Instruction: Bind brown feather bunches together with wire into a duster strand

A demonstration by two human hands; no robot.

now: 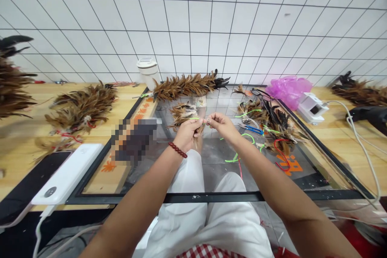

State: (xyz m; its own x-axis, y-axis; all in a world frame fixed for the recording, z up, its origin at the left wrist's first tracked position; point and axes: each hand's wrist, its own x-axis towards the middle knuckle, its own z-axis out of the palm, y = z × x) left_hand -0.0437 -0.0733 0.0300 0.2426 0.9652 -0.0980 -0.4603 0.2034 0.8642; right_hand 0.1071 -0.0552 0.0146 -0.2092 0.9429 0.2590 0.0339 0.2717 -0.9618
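My left hand (pixel 188 133), with a dark red bead bracelet (pixel 177 150) at the wrist, is closed around the base of a small bundle of brown feathers (pixel 181 112). The feather tips spread out to the left, and pale quill ends hang below the fingers. A bit of bright green cord shows at the fingertips. Close beside it, my right hand (pixel 223 125) is pinched shut with its fingertips nearly meeting the left ones. Whatever lies in that pinch is too small to make out.
A long feather garland (pixel 187 86) lies behind the hands on the glass tabletop. To the right are loose feathers (pixel 272 119), blue-handled snips (pixel 253 129), green and red cords and a pink plastic bag (pixel 288 90). A white power bank (pixel 68 173) and feather bunch (pixel 86 107) lie left.
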